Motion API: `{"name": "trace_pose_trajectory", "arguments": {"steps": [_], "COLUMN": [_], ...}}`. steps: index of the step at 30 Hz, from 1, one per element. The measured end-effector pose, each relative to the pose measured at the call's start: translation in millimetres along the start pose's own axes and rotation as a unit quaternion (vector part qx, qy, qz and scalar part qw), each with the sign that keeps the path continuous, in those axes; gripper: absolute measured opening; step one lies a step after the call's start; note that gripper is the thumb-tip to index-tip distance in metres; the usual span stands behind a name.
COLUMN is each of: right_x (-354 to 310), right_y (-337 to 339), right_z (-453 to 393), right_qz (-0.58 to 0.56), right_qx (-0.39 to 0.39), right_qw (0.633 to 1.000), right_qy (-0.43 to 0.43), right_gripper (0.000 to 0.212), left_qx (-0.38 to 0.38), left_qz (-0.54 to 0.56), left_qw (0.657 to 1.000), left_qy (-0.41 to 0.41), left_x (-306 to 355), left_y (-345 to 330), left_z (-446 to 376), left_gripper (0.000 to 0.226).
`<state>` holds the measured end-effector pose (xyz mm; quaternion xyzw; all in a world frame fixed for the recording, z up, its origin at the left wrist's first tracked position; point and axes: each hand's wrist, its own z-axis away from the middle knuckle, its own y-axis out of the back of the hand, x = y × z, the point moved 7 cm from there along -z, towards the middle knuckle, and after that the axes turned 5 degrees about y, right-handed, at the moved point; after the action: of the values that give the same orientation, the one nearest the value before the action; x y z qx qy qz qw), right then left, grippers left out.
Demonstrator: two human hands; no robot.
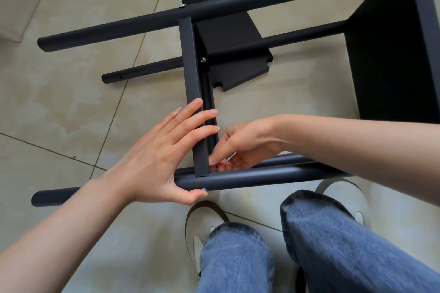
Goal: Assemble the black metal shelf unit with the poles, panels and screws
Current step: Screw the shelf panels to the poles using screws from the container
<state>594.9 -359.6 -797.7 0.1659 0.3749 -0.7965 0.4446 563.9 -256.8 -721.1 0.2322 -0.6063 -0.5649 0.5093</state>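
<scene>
Black panel [194, 93] under straight left fingers [190, 118].

Floor [59, 93]: large beige tiles, mottled marbled pattern, thin dark grout lines running diagonally across the left half and lower centre of the frame. Upper left corner: a paler raised slab or ledge [14, 7], its edge cutting diagonally. Bottom centre to bottom right: two legs in blue jeans [333, 245], hems faded and worn. Under the hems, white slippers, one at lower centre [197, 223], one at right [342, 195], each with a grey-brown strap.
</scene>
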Motion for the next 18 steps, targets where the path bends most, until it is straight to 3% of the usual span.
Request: {"name": "trace_pose_trajectory", "arguments": {"steps": [5, 18], "right_x": [2, 3], "right_y": [-7, -3], "right_z": [-8, -12], "right_qz": [-0.009, 0.000], "right_qx": [0.011, 0.017], "right_qw": [1.000, 1.000], "right_qy": [0.017, 0.000], "right_gripper": [0.006, 0.014], "left_qx": [0.000, -0.001], "left_qz": [0.001, 0.003], "left_qw": [1.000, 1.000], "left_qy": [-0.001, -0.001], "left_x": [0, 0], "left_y": [0, 0], "left_z": [0, -1], "left_gripper": [0.096, 0.096]}}
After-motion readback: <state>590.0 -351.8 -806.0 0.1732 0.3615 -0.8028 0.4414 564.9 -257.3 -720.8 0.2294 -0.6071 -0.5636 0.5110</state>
